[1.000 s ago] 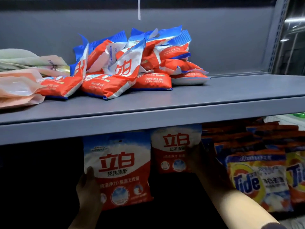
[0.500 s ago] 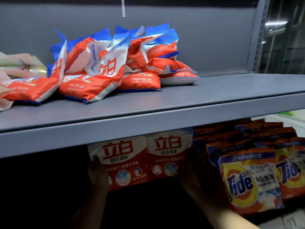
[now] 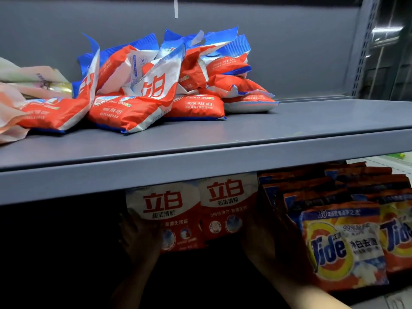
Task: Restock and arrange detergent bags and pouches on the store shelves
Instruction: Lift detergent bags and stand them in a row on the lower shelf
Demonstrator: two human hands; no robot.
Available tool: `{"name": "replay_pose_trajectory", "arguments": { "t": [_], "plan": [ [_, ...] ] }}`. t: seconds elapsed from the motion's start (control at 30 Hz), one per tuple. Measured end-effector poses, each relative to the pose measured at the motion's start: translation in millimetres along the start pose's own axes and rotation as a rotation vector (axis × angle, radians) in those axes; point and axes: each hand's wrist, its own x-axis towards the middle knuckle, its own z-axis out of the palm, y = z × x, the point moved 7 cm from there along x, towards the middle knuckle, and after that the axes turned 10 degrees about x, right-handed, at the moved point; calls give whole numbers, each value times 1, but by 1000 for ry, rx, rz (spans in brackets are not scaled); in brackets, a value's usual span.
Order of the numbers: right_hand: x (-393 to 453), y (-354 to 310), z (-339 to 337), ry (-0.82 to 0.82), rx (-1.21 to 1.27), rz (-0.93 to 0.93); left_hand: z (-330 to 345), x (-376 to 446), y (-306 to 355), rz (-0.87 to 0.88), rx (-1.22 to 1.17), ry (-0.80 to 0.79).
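Hands work under the front lip of the upper shelf, in the dark bay of the lower shelf. I read the left hand as grasping the lower left edge of the left detergent bag, fingers wrapped onto its face. The right hand sits at the right edge of the right detergent bag; the shadow there is deep, so I cannot tell whether it grips the bag or only presses against it.

Both bags stand upright, labels facing the aisle, side by side and touching. I judge this hold serves alignment: one hand at each outer edge squeezes the pair together and keeps them from slumping while they are seated.

Tide bags fill the lower shelf to the right in upright rows, just beside the right hand, which sets the pattern to match.

A loose heap of red-and-blue detergent bags lies toward the back left of the upper shelf, unsorted, probably stock awaiting the same facing. Pale pouches lie at its left edge.
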Motion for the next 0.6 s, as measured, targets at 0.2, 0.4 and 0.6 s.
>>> {"name": "replay_pose_trajectory", "arguments": {
  "t": [0.2, 0.4, 0.6],
  "plan": [
    [-31, -21, 25, -187, -313, -252, 49, -76, 34, 637, 366, -213],
    [-18, -19, 43, -351, -386, -217, 68, -61, 37, 680, 320, -416],
    [-16, -26, 29, -425, -128, -69, 51, -63, 48, 643, 179, -450]
  ]
}}
